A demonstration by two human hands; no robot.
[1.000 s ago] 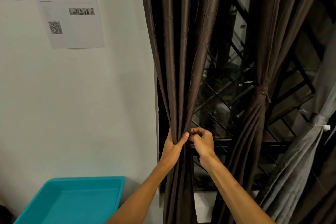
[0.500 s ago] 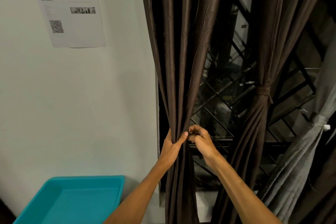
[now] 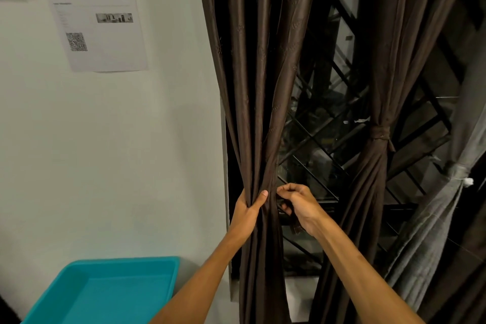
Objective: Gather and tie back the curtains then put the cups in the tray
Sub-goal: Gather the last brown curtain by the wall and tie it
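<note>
From the head camera, you stood at a barred window with your left hand (image 3: 248,209) clenched around the brown curtain (image 3: 259,102), squeezing its folds into one narrow bunch so that a tie could pass round it. Your right hand (image 3: 298,204) was closed just beside that bunch, its fingertips (image 3: 282,190) pinching what looked like a dark tie-back strap (image 3: 295,226), one end of which hung below your palm; whether the strap already circled the cloth could not be told. To the right, well apart, a second brown curtain (image 3: 378,66) hung already cinched by its own band (image 3: 380,133), and a grey curtain (image 3: 444,208) at the far edge was bound with a pale tie, which suggests this panel was the last left to secure. The turquoise tray (image 3: 173,268) waited low on the left against the white wall, under a printed notice (image 3: 94,10). No cups appeared in this view, so that step had probably not begun.
</note>
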